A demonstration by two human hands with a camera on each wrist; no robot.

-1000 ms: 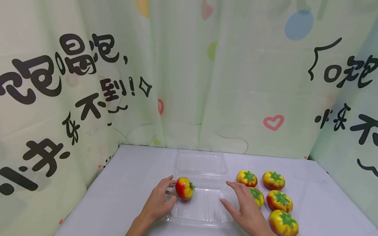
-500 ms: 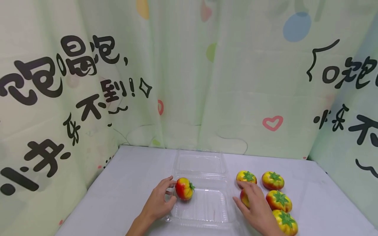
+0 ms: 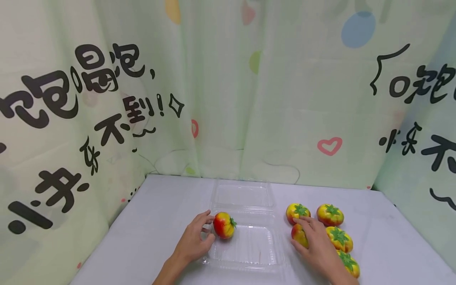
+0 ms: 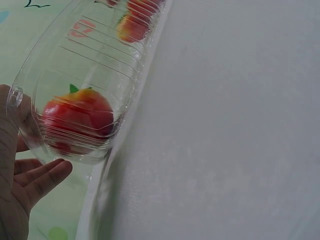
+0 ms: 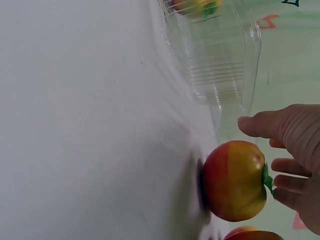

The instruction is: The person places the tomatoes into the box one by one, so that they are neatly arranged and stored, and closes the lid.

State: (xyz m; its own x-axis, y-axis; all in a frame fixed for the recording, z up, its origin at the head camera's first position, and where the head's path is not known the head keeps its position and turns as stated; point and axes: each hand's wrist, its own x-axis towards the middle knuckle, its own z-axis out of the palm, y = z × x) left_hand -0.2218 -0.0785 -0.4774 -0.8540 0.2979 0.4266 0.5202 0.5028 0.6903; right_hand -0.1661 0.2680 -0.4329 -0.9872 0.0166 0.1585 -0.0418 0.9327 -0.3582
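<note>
A clear plastic clamshell box [image 3: 254,259] lies unfolded on the table. In its left part rests one red-yellow toy persimmon [image 3: 223,226], seen through the ribbed wall in the left wrist view. My left hand [image 3: 196,239] is at the box's left edge, fingers loosely spread beside that persimmon. Right of the box, my right hand [image 3: 317,241] reaches over another persimmon [image 3: 298,234], partly hiding it. In the right wrist view this persimmon [image 5: 232,180] stands on the table, with the thumb extended above it and the fingertips close to its green leaves.
The box's raised lid [image 3: 244,196] is at the back. Several more persimmons lie on the right, including one behind my right hand [image 3: 297,211], one at the back right [image 3: 330,215] and one beside the hand [image 3: 339,238]. Printed curtains [image 3: 285,118] surround the table.
My right hand has moved right, from over the box's right edge to the nearest persimmon in the group. The left hand and the persimmon in the box have stayed in place.
</note>
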